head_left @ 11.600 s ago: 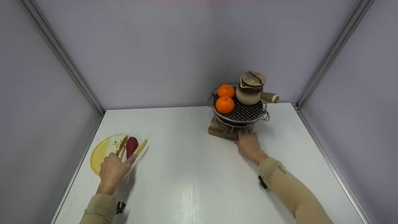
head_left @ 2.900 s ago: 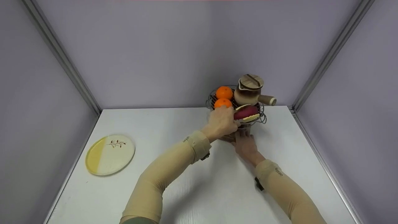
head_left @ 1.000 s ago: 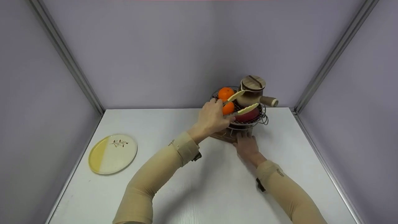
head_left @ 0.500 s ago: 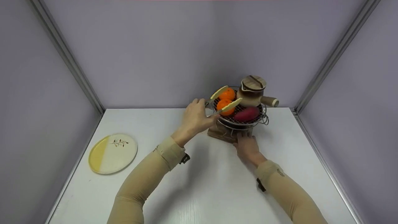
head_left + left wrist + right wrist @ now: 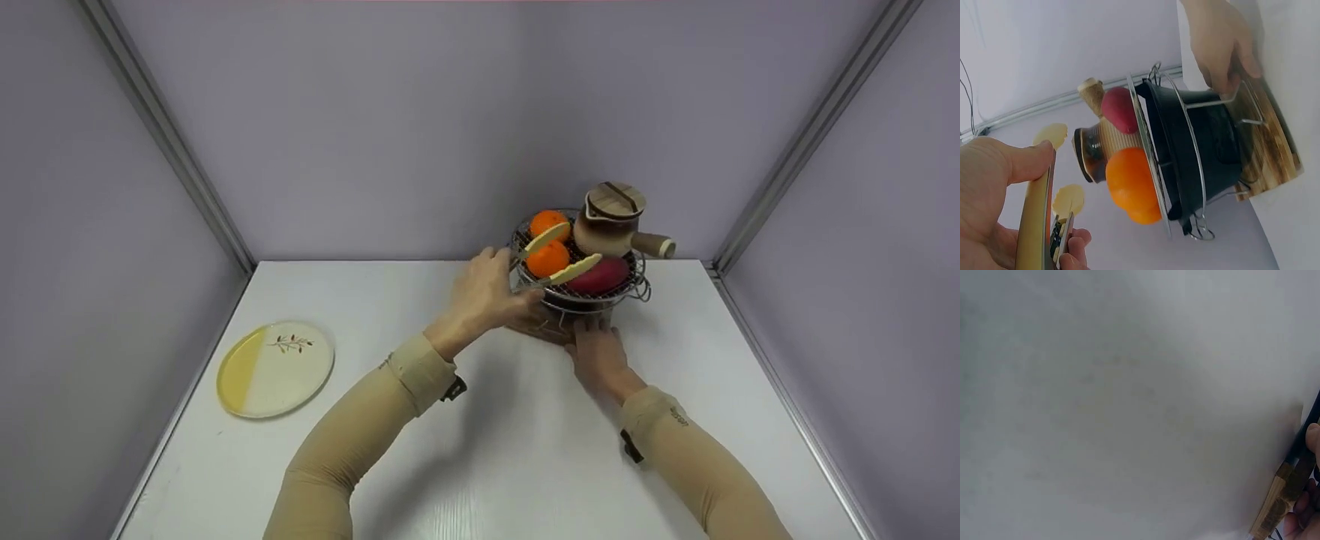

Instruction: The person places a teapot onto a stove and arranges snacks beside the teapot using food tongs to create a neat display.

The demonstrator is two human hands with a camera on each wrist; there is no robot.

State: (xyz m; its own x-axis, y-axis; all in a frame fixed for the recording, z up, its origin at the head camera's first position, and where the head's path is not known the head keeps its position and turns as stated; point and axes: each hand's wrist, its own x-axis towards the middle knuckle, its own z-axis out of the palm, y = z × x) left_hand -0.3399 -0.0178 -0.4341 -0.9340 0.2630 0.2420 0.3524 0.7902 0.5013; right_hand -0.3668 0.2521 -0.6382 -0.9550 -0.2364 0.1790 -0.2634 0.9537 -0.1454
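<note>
My left hand (image 5: 484, 292) grips a pair of tongs (image 5: 1036, 214) with pale yellow tips. The tips are spread with nothing between them, and overlap the oranges and grill in the head view. A dark red sweet potato (image 5: 602, 276) lies at the front right of the round wire grill (image 5: 566, 293). Two oranges (image 5: 548, 259) sit on its left side, and a brown teapot (image 5: 606, 225) with a wooden lid and side handle stands behind. Under the grill is a black bowl-shaped stove (image 5: 1202, 135) on a wooden board (image 5: 1269, 160). My right hand (image 5: 600, 355) holds this board's front edge.
A round yellow-and-white plate (image 5: 289, 375) with a painted twig lies at the left of the white table (image 5: 420, 480). Grey panels (image 5: 420, 135) stand behind and at both sides. Wire loops (image 5: 642, 289) stick out from the grill's edge.
The sweet potato has gone from the tongs over the plate to the grill, where the tongs let it go. The tongs drew back left, then came slightly right again. My right hand has stayed put.
</note>
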